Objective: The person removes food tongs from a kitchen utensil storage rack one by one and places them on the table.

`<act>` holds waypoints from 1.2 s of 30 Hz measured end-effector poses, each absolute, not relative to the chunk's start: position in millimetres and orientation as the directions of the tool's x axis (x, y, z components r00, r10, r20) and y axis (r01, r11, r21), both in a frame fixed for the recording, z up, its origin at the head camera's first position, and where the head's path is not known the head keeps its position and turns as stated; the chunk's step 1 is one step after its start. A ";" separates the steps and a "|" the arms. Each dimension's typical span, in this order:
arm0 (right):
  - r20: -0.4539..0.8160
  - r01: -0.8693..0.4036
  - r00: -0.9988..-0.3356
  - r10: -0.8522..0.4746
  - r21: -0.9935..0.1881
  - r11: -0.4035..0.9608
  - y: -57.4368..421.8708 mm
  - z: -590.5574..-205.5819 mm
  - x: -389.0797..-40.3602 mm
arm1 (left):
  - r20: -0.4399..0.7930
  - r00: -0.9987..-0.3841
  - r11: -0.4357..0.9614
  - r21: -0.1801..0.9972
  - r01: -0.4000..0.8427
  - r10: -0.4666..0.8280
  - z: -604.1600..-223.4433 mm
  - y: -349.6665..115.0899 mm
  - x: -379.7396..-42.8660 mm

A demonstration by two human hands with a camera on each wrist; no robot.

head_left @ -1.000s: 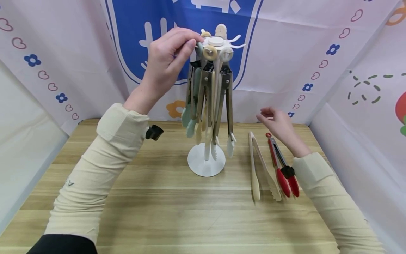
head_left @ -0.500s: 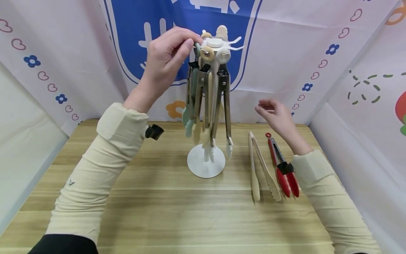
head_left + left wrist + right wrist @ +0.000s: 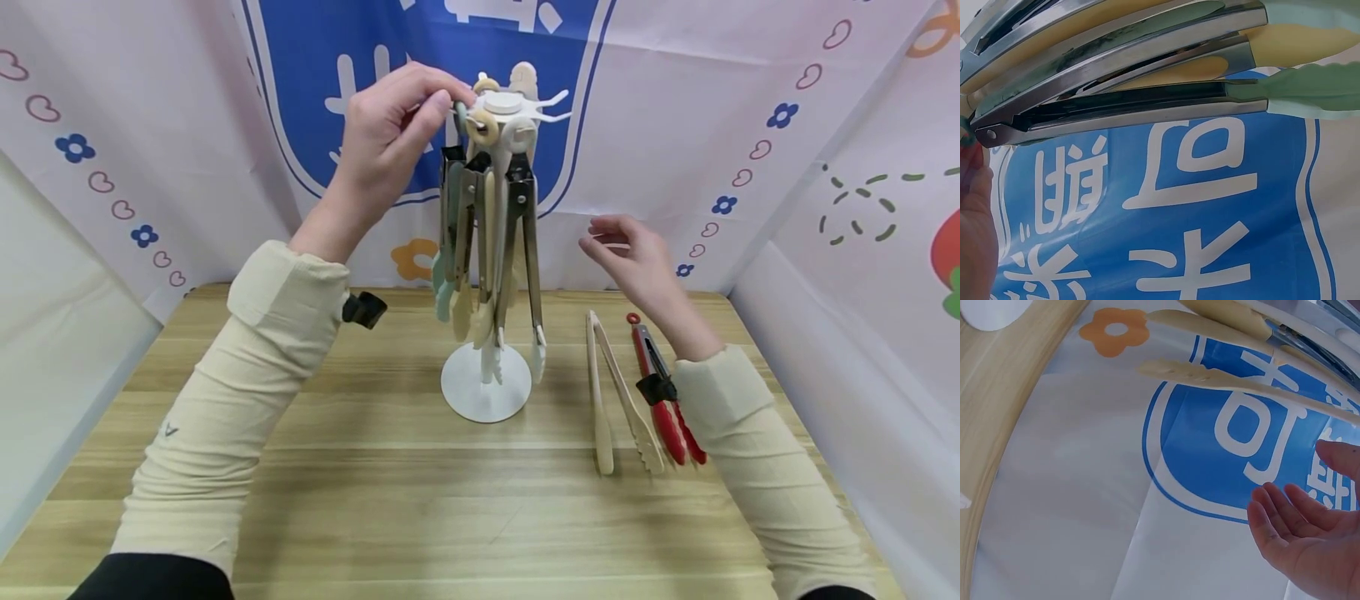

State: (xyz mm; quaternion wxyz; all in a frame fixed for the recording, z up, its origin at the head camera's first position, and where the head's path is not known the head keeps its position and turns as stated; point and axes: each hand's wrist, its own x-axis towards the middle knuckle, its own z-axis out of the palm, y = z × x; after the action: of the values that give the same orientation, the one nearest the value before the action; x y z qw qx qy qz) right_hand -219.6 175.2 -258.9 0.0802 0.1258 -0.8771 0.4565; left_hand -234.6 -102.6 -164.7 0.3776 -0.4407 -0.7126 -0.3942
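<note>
A white rotating stand (image 3: 486,385) holds several tongs by their end rings on its top hooks. My left hand (image 3: 386,137) pinches the ring end of the green-tipped tongs (image 3: 442,287) at the stand's left; in the left wrist view their green head (image 3: 1313,87) points right. Beside them hang beige-tipped tongs (image 3: 462,312) and white-tipped tongs (image 3: 531,250), all with metal arms. My right hand (image 3: 633,254) hovers right of the stand with fingers loosely bent and nothing in them. In the right wrist view, beige tongs (image 3: 1210,378) hang beyond its fingertips.
Beige tongs (image 3: 603,400) and red-tipped tongs (image 3: 663,400) lie on the wooden table (image 3: 375,500), right of the stand. Two bare white hooks (image 3: 555,108) stick out at the stand's right. A printed cloth (image 3: 660,108) hangs behind.
The top of the stand has turned a little, its front tongs shifting left. My right hand has moved left and up, nearer the stand. My left hand stays at the hook.
</note>
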 end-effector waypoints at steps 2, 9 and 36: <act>0.272 -0.308 -0.951 -0.147 -0.781 0.543 171.5 -258.0 -219.9 | 0.883 -0.331 0.296 0.236 0.926 0.332 -164.6 -102.8 -235.1; 0.301 -0.332 -0.942 -0.146 -0.791 0.514 159.5 -255.6 -220.0 | 0.875 -0.348 0.277 0.262 0.924 0.335 -164.3 -103.2 -237.0; 0.346 -0.408 -0.913 -0.216 -0.795 0.449 124.3 -263.0 -222.7 | 0.870 -0.364 0.166 0.326 0.931 0.332 -166.3 -103.0 -244.8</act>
State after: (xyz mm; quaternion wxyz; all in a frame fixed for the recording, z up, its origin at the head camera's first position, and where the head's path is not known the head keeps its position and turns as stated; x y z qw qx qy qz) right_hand -222.7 124.3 -263.0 0.0973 0.1845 -0.8455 0.4916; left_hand -244.8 -103.0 -166.3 0.3288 -0.4584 -0.6889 -0.4551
